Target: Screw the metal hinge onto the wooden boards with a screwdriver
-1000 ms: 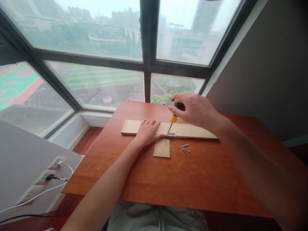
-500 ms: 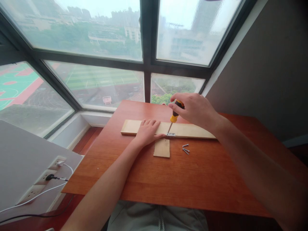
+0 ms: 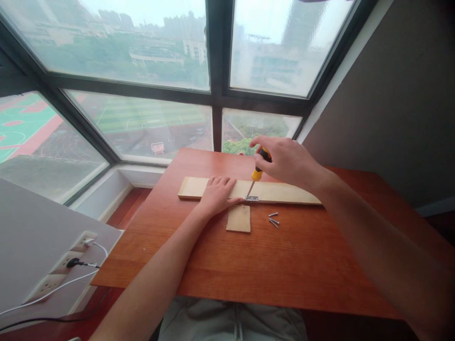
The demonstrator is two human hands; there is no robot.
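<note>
A long pale wooden board [image 3: 280, 192] lies across the table. My left hand [image 3: 218, 193] rests flat on it with the fingers stretched out, its thumb close to a small metal hinge [image 3: 252, 199] at the board's near edge. My right hand [image 3: 284, 156] is closed around the handle of a yellow and black screwdriver [image 3: 256, 175]. The screwdriver leans, its tip down at the left end of the hinge; a screw under the tip is too small to make out. Just in front of the hinge lies a small wooden piece [image 3: 238, 219] with a hole near its top edge.
Several loose screws [image 3: 273, 219] lie on the reddish-brown table [image 3: 277, 265], right of the small piece. Large windows [image 3: 152, 113] rise behind the table. Left of it, a low wall carries power sockets [image 3: 66, 263] with plugged-in cables.
The fingers of my right hand have shifted slightly on the screwdriver handle. My left hand, the board and the hinge stay in place.
</note>
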